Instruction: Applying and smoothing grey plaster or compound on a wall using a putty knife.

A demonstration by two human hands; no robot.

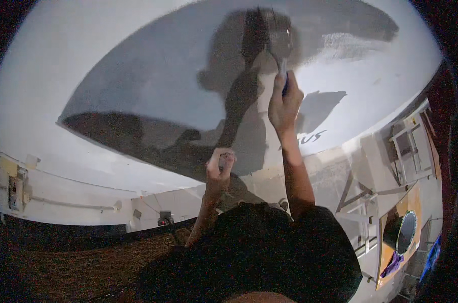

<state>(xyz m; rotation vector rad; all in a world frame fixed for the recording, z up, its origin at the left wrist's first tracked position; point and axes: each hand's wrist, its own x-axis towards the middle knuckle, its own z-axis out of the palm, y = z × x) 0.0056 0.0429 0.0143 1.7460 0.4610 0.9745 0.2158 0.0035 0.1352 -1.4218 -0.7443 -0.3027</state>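
My right hand (285,101) grips the handle of a wide paintbrush (279,38), its bristle end up on the grey-painted shape (148,65) on the white wall (42,65). Dark shadows fall over much of the grey paint, and painted lettering shows below the brush, to the right. Lower and to the left, my left hand (220,162) is closed in front of the lower part of the grey shape, around something too small and indistinct to name.
Light wooden trestles or frames (405,149) stand at right, near a tan board (415,197) bearing an oval mirror-like object (406,233) and purple cloth (390,265). A dark woven surface (72,267) lies lower left, below a pipe (72,203) and wall box (17,189).
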